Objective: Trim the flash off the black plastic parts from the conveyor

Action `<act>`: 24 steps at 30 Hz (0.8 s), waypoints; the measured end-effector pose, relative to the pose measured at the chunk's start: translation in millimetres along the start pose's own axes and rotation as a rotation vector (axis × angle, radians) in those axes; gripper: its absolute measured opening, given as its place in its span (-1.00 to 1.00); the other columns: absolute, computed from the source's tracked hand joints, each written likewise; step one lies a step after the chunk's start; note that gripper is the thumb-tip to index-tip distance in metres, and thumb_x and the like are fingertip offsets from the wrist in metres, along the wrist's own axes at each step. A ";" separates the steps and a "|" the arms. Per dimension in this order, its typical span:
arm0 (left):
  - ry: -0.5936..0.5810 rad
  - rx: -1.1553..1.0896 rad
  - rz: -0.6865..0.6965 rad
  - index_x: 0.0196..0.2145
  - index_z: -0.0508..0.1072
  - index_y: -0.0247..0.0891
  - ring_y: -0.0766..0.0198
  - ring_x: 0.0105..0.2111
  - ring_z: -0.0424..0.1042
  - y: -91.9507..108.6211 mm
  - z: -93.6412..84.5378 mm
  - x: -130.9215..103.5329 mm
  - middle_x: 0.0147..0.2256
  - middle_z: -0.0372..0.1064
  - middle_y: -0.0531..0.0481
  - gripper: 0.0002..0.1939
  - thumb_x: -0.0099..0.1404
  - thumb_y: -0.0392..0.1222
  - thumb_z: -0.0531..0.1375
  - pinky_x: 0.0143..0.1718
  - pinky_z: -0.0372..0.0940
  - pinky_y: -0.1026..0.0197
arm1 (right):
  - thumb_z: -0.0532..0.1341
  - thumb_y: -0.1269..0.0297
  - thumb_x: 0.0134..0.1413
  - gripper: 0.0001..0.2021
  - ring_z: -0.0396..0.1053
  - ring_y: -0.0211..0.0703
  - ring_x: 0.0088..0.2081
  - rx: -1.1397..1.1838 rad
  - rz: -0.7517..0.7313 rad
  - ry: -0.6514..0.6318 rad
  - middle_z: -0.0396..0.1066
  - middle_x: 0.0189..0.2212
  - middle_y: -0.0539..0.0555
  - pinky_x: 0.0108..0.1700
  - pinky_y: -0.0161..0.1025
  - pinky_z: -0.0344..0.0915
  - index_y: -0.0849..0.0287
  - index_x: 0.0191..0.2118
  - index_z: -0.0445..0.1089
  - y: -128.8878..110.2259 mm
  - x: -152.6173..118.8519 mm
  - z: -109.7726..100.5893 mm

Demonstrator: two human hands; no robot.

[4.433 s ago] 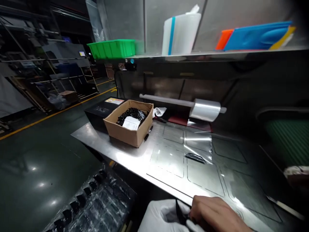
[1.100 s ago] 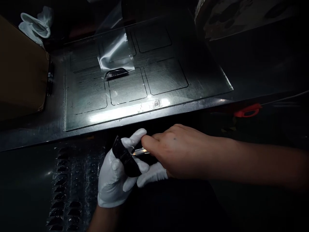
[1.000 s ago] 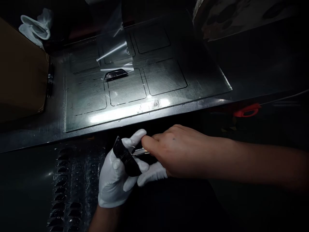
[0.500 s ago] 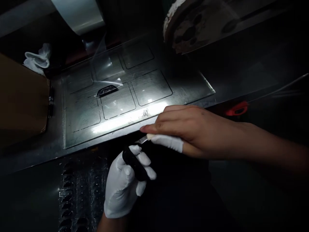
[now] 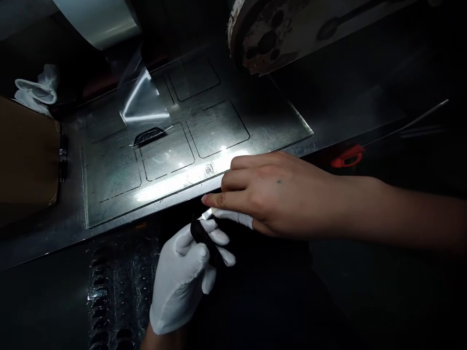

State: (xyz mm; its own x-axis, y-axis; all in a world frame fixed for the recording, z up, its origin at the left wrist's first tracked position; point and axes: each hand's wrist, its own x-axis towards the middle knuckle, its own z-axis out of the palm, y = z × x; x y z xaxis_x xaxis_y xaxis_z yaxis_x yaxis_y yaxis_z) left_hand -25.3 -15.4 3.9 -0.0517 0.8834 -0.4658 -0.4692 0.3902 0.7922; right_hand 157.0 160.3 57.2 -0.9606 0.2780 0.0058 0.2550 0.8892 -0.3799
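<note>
In a white glove, my left hand (image 5: 182,279) grips a black curved part (image 5: 205,240) between thumb and fingers, below the table's front edge. My right hand (image 5: 262,192) is bare apart from a white cover on the thumb. It pinches a small knife (image 5: 207,214) with a shiny flat blade, whose tip is at the upper end of the black part. Whether the blade touches the part cannot be made out. Another dark, glossy part (image 5: 149,136) lies on the glass sheet (image 5: 120,194), beside a clear film piece (image 5: 146,104).
Below the table, at left, is a clear plastic tray (image 5: 118,291) holding several black parts. A cardboard box (image 5: 27,160), a marker (image 5: 62,155) and a crumpled white glove (image 5: 38,90) sit at left. A film roll (image 5: 100,24), a round wheel (image 5: 268,41) and a red handle (image 5: 348,156) surround the work area.
My right hand has moved left and turned, bringing the blade closer to the black part's upper end. My left hand has tilted the part slightly. The view has shifted a little.
</note>
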 end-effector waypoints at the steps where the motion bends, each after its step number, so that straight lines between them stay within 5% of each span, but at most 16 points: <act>1: 0.014 0.011 -0.014 0.05 0.53 -0.25 0.30 -0.38 0.55 1.4 0.1 0.0 -0.16 0.47 -0.15 -0.64 0.39 -0.02 0.29 -0.68 0.18 0.52 | 0.16 0.40 0.35 -0.68 0.34 -0.05 -0.18 -0.013 0.004 0.008 0.53 -0.22 0.12 -0.29 -0.19 0.10 0.12 0.12 0.53 -0.7 0.2 1.9; 11: -0.062 -0.010 -0.087 0.03 0.54 -0.24 0.29 -0.44 0.55 1.8 -8.9 3.5 -0.19 0.49 -0.15 -0.62 0.39 0.05 0.27 -0.74 0.05 0.53 | 0.17 0.45 0.32 -0.68 0.36 0.03 -0.12 -0.063 0.026 -0.114 0.54 -0.19 0.13 -0.25 -0.14 0.15 0.12 0.08 0.55 -4.0 9.1 -0.2; 16: -0.156 -0.044 -0.109 0.03 0.55 -0.24 0.56 -0.71 0.26 0.9 -19.5 3.0 -0.19 0.52 -0.15 -0.59 0.45 0.11 0.19 -0.79 -0.07 0.52 | 0.15 0.50 0.31 -0.69 0.35 0.03 -0.15 -0.122 -0.001 -0.187 0.53 -0.29 0.13 -0.29 -0.14 0.16 0.15 0.02 0.58 -14.2 20.9 -13.3; 24: -0.145 -0.039 -0.114 -0.12 0.58 -0.32 0.57 -0.76 0.18 1.2 -31.6 -5.7 -0.28 0.58 -0.20 -0.56 0.44 0.15 0.18 -0.77 -0.14 0.47 | 0.18 0.48 0.18 -0.80 0.37 0.02 -0.27 -0.265 -0.155 -0.184 0.45 -0.44 0.11 -0.30 -0.09 0.25 0.12 -0.30 0.55 -39.3 47.6 -32.1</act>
State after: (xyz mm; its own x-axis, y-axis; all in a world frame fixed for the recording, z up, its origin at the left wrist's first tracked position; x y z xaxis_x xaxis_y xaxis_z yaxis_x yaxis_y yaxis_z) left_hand -53.4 -28.1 -4.9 0.1301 0.8633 -0.4877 -0.4990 0.4820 0.7202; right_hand 104.8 150.3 102.1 -0.9878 0.0842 -0.1313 0.1019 0.9857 -0.1345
